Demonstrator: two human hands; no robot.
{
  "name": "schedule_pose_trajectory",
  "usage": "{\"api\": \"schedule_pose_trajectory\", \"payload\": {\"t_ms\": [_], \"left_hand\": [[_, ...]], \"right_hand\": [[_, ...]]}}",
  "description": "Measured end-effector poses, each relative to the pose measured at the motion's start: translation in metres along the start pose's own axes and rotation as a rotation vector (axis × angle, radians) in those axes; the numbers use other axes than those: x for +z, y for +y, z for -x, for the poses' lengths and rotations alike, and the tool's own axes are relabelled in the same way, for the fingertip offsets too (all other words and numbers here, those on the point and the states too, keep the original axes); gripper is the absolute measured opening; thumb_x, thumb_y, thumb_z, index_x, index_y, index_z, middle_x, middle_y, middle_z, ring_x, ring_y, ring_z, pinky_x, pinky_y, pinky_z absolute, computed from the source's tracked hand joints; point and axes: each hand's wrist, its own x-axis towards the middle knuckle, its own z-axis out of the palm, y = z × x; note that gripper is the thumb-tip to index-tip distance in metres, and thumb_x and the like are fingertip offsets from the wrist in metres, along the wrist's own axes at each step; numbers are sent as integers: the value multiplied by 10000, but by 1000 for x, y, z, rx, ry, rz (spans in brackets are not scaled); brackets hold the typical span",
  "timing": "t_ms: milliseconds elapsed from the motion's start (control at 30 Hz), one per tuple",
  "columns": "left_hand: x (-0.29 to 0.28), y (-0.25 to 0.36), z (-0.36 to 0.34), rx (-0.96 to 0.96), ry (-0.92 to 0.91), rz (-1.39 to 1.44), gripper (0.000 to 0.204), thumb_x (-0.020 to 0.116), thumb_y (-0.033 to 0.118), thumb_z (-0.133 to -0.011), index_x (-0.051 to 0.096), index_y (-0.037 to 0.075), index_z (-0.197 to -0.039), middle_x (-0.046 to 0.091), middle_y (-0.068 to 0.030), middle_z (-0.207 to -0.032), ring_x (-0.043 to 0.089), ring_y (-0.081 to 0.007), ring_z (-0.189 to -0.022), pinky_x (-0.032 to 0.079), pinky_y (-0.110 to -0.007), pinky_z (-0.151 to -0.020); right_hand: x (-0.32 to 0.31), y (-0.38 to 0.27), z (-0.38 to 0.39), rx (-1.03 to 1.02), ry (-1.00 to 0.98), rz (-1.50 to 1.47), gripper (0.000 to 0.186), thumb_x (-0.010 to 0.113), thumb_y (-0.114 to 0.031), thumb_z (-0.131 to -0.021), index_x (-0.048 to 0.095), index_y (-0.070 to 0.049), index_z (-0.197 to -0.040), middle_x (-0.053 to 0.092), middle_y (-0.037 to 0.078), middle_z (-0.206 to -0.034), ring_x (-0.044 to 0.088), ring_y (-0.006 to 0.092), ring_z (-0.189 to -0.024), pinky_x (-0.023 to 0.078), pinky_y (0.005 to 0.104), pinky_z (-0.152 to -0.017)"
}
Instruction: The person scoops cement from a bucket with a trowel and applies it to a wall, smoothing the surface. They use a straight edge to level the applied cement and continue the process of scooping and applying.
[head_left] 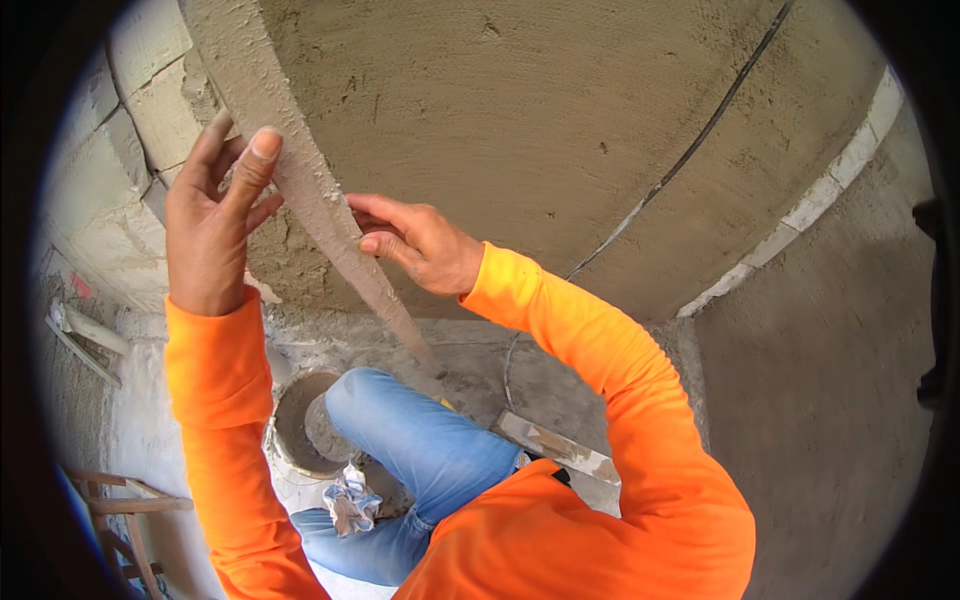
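A long, mortar-crusted straightedge (320, 210) slants across the plastered wall (560, 130), its lower end down near the floor. Beside its left edge is my left hand (212, 220), fingers apart and thumb raised in front of the board's face; whether it touches is hard to tell. My right hand (420, 245) has its bent fingers and thumb closed at the board's right edge. The fingertips of that hand are partly hidden at the edge.
Below stands a mortar bucket (290, 425) beside my bent knee (400, 410). A dark cable (690, 150) runs down the wall. Pale block masonry (150, 90) shows at the left. A short board (560, 447) lies on the floor, and a wooden frame (135, 505) stands lower left.
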Motion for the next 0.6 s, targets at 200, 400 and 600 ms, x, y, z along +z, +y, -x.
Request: {"api": "schedule_pose_trajectory", "payload": {"t_ms": [200,400,600], "left_hand": [[-10,-9,-25,-15,245,10,742,765,408,-877,486,-27,-1409,642,-81,-1236,643,-169,-1056,506,-311,-884],[-67,-42,-17,-72,300,268,661,699,350,-942,441,-45,-1405,644,-77,-1182,629,-194,-1077,500,-363,-915],[-99,-97,-9,-78,156,545,366,588,315,-1016,537,51,-1265,636,-61,-1214,626,-202,-1069,507,-409,-929]], "right_hand": [[-32,31,-15,-23,99,201,431,571,-214,-1012,494,-42,-1401,649,167,-1176,646,224,-1063,498,326,-941],[-87,127,105,738,500,394,248,654,-261,-948,698,-50,-1072,708,56,-853,664,158,-807,520,322,-782],[-71,180,224,886,554,406,156,701,-201,-898,718,-71,-984,709,56,-812,663,159,-772,519,314,-754]]}}
